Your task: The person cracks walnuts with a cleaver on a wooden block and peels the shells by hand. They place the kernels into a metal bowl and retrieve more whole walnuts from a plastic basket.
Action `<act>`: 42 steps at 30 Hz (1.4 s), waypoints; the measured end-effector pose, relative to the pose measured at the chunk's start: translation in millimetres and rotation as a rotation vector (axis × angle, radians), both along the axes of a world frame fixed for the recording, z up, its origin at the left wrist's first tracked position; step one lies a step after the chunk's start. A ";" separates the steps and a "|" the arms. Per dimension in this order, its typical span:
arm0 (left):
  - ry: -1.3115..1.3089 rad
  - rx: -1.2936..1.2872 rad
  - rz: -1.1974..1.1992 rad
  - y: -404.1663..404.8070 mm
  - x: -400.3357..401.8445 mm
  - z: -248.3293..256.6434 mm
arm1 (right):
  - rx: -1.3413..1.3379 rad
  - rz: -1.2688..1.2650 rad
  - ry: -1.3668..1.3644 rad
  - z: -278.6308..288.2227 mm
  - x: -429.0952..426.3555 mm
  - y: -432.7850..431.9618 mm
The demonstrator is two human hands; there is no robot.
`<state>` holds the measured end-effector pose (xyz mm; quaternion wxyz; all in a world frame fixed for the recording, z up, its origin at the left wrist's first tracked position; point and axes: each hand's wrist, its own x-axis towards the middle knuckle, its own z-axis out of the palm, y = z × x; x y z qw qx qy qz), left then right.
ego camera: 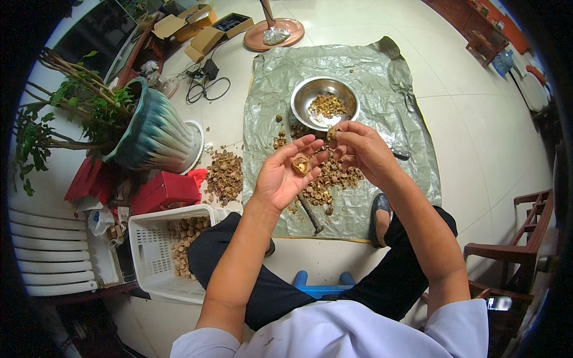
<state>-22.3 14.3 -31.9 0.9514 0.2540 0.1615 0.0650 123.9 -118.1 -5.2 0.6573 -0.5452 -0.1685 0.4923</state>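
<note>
My left hand (286,172) is turned palm up, and a cracked walnut half (301,165) with pale kernel inside rests on its fingers. Pinched between thumb and fingertips of my right hand (362,150) is another walnut piece (333,133). The hands are close together above a heap of walnut shells (333,176) on a green tarp (277,85). Just beyond them stands a steel bowl (301,105) holding broken kernels (329,106). A knife (400,154) with a black handle lies by my right forearm, its blade partly hidden. Below the heap lies a dark stick-like tool handle (310,214).
A white plastic basket (150,268) of whole walnuts (186,244) stands by my left leg. More shells (224,174) lie on the tiles left of the tarp, near a glazed plant pot (156,129) and a red box (163,192). A wooden chair (515,246) is at right.
</note>
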 end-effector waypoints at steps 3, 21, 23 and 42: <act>0.059 0.065 0.028 1.3 0.1 -5.9 | -0.013 0.007 -0.037 -4.6 0.1 1.5; 0.083 0.421 0.122 -20.8 6.8 3.6 | -0.057 0.102 -0.264 -8.6 -31.7 1.6; 0.193 0.661 0.106 -20.6 6.2 9.8 | -0.082 0.073 -0.359 -5.2 -26.0 -1.4; 0.216 0.892 -0.061 -20.9 4.0 4.0 | 0.002 0.075 -0.214 -6.7 -22.9 0.6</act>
